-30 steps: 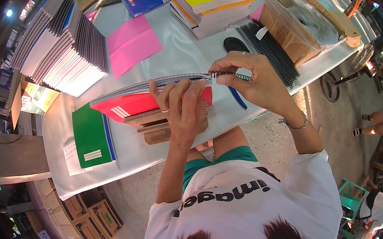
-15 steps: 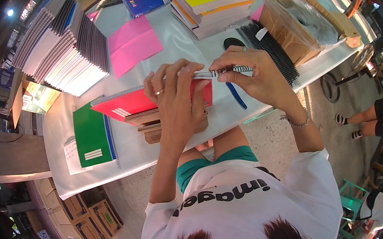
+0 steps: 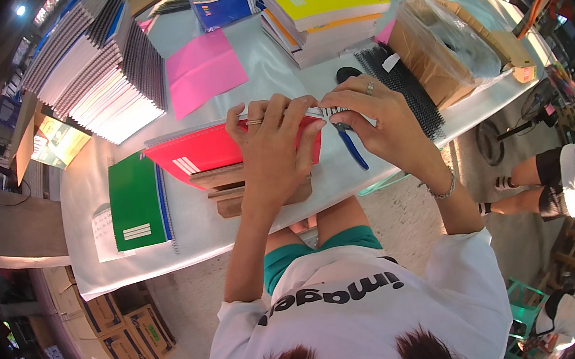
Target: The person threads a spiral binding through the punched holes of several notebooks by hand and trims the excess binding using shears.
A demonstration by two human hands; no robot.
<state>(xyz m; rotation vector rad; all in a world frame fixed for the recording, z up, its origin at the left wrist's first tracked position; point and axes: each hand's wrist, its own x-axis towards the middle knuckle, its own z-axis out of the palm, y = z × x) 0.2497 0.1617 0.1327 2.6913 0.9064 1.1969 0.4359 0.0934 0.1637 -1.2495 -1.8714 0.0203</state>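
Both hands, left (image 3: 274,149) and right (image 3: 372,118), pinch a coil (image 3: 328,111) on the red notebook (image 3: 211,149). A slip could likely misthread it.

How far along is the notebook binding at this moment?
Done: a bound green notebook lies at the table's left, and bound stacks sit behind. In hand: left hand steadies the red-covered notebook while right hand works the wire spiral along its edge. Left: loose black spiral coils remain unused.

A red notebook (image 3: 211,152) with white stripes lies centre; a green notebook (image 3: 136,202) to its left, a pink sheet (image 3: 202,69) farther off, a yellow-topped stack (image 3: 321,1) far right, blue-handled pliers (image 3: 352,148).
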